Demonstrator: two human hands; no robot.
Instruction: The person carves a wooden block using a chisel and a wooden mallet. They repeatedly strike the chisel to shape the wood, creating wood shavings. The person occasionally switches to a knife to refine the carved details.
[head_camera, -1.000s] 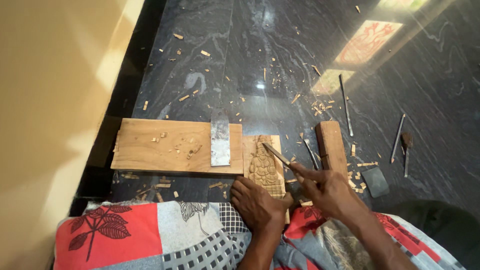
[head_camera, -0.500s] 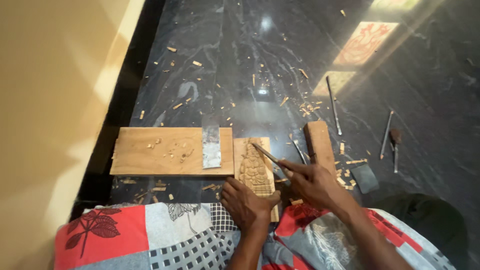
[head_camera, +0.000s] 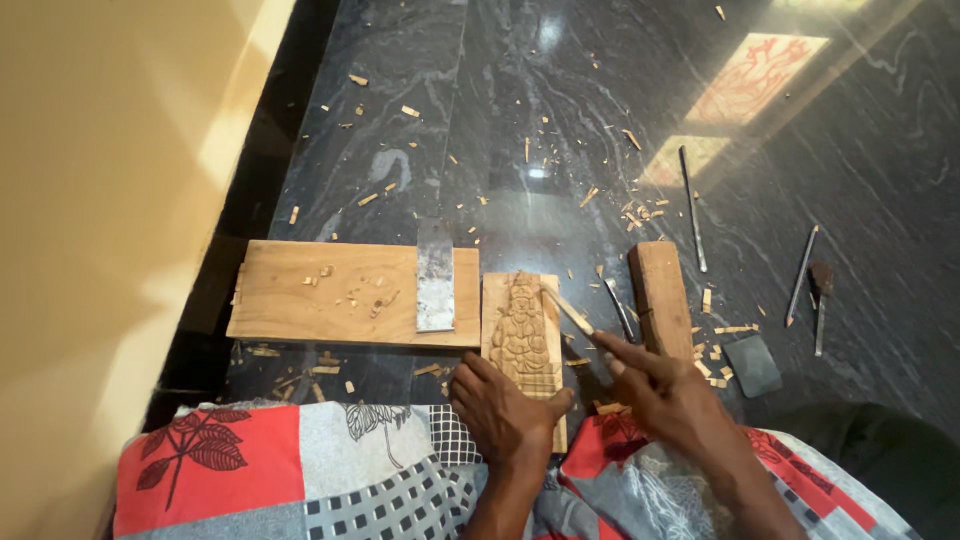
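Two hands work on the carved panel (head_camera: 522, 335) lying on the floor: left hand (head_camera: 505, 412) presses flat on its near end, right hand (head_camera: 665, 395) fingers clenched around a chisel (head_camera: 568, 311) touching its right edge.

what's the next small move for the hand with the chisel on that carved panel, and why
Probably a short, light push of the chisel along the figure's upper right edge. Its tip already rests on the carved panel there, the right hand grips the handle low, and the left hand presses on the panel's lower end to steady it. Wood chips on the dark floor suggest small cuts.
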